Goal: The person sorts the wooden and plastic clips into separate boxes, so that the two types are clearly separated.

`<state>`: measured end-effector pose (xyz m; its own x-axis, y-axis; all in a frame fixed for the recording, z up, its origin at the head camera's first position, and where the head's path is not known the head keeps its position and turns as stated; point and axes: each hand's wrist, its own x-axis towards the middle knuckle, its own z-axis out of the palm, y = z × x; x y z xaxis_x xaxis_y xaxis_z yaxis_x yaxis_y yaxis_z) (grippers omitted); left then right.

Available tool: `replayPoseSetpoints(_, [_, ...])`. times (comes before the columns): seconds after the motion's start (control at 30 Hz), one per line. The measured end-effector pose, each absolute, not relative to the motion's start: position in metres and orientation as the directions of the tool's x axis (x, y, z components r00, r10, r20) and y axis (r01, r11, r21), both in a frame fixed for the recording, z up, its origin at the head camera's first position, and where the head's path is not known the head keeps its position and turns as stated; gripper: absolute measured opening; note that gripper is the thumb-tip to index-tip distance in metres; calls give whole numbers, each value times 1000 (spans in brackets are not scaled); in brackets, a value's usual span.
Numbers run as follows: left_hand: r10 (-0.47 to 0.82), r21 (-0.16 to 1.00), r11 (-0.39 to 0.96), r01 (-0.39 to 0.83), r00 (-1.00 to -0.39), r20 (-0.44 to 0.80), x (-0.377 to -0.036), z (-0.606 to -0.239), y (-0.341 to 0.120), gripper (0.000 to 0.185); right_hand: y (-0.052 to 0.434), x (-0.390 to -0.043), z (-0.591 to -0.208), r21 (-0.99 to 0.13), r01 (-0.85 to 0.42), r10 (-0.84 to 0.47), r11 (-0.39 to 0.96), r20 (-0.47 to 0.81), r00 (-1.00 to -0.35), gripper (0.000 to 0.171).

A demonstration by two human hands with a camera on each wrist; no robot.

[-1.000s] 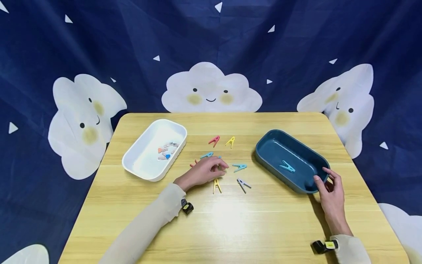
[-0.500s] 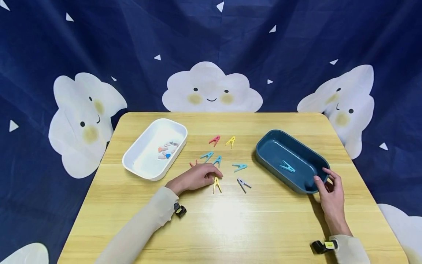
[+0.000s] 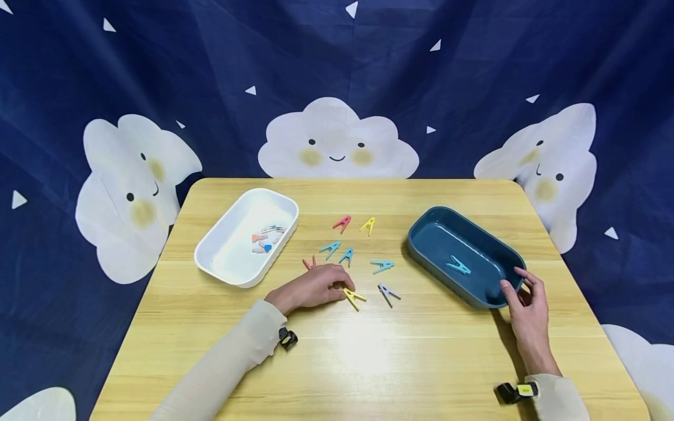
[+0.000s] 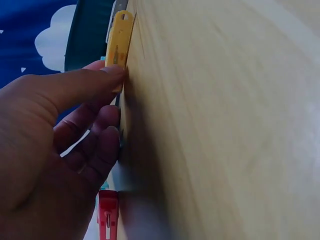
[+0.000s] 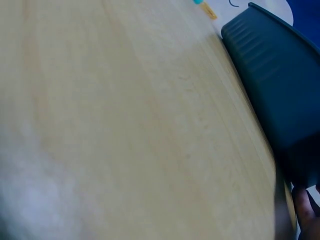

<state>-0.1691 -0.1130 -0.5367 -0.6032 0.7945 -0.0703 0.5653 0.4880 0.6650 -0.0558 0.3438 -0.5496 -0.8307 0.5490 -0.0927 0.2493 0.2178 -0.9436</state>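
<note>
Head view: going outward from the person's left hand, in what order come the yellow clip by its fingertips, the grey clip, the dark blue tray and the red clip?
From the left hand:
1. Yellow clip, touching the fingertips.
2. Grey clip, a little farther to the right.
3. Red clip, up the table beyond the blue clips.
4. Dark blue tray, far right, by the right hand.

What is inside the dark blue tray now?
One light blue clothespin lies on the floor of the dark blue tray. The near wall, which the right hand holds, hides the floor strip just behind it.
</note>
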Motion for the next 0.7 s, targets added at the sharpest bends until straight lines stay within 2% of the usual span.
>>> replayPoseSetpoints(0.5, [771, 693, 460, 556, -636, -2, -176, -528, -104, 21, 342, -56, -549, -937, 258, 548, 235, -91, -832, 53])
replayPoseSetpoints(0.7, [787, 690, 416, 592, -614, 52, -181, -519, -85, 21, 343, -55, -551, -939, 244, 550, 244, -74, -832, 53])
